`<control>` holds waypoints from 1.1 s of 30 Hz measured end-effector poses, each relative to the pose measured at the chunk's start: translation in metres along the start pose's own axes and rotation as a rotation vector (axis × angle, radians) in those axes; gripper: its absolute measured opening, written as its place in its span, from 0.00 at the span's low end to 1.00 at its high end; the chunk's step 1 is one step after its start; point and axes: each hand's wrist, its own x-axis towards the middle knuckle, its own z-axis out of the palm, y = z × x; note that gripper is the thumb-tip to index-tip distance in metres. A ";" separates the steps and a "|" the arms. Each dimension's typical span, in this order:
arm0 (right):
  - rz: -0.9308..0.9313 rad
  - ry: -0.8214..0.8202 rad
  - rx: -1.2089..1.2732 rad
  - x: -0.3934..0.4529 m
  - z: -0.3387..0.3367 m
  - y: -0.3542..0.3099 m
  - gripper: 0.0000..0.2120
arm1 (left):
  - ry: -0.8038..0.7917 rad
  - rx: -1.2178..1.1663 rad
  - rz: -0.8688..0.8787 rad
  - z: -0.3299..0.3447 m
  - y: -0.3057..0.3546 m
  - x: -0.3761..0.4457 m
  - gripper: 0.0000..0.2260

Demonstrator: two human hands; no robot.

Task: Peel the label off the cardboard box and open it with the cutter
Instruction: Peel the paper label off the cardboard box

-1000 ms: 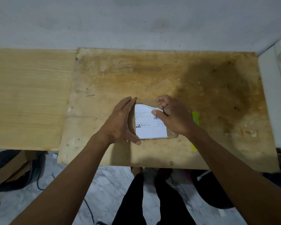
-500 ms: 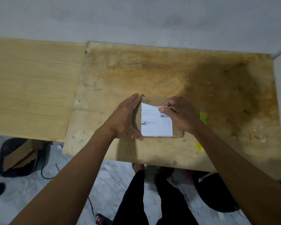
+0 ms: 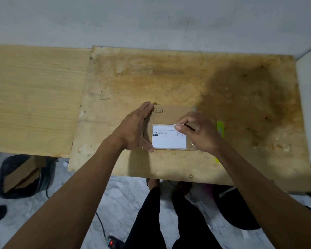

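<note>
A flat brown cardboard box [image 3: 171, 115] with handwriting on its far left corner lies on the stained plywood board [image 3: 169, 83]. A white label [image 3: 168, 141] covers the box's near half; its far edge is lifted and folded toward me. My right hand [image 3: 199, 132] pinches that lifted edge at the label's far right corner. My left hand [image 3: 135, 128] lies with straight fingers against the box's left side, thumb along the near left corner. A yellow-green cutter [image 3: 220, 129] lies on the board just right of my right hand, mostly hidden by it.
A paler wooden tabletop [image 3: 34, 99] adjoins the board on the left. A white surface [image 3: 309, 105] stands at the right edge. Below the table are a dark bag holding cardboard [image 3: 22, 175], a cable with a lit switch [image 3: 111, 243] and my legs.
My right hand has pulled the label's far edge toward me, baring more brown cardboard and the handwriting. My left hand has stayed against the box's left side.
</note>
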 end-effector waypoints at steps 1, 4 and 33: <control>0.022 -0.005 0.042 -0.002 0.000 -0.001 0.05 | -0.001 -0.003 0.006 -0.001 0.001 0.000 0.68; 0.012 -0.004 0.110 -0.007 0.000 -0.003 0.05 | -0.009 -0.021 0.000 -0.003 0.002 -0.001 0.67; -0.090 0.237 -0.516 -0.030 0.028 -0.008 0.09 | -0.006 0.052 0.049 -0.007 0.005 0.000 0.67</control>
